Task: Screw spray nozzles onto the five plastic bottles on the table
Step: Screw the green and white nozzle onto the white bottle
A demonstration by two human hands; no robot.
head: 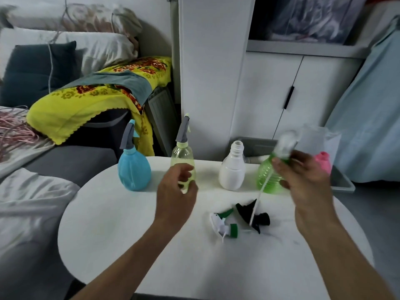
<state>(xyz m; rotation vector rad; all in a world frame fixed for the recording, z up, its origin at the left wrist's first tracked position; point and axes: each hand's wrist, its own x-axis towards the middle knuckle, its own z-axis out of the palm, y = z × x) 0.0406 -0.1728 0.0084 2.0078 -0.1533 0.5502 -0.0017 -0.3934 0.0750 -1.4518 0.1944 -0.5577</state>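
Note:
Five bottles stand in a row at the far side of the round white table (121, 230). The blue bottle (134, 172) and the pale yellow bottle (181, 156) carry grey nozzles. The white bottle (232, 167) has a bare neck. My right hand (303, 176) grips a blurred white nozzle (285, 144) above the green bottle (267, 176), its long tube hanging down. A pink bottle (323, 161) shows behind that hand. My left hand (179, 189) hovers open just in front of the yellow bottle. A white-and-green nozzle (225, 224) and a black nozzle (253, 215) lie on the table.
A grey sofa (71, 165) with a yellow flowered cloth (71, 105) is at the left. White cupboards (270, 94) stand behind the table. A grey tray (344, 182) sits low at the right behind the bottles.

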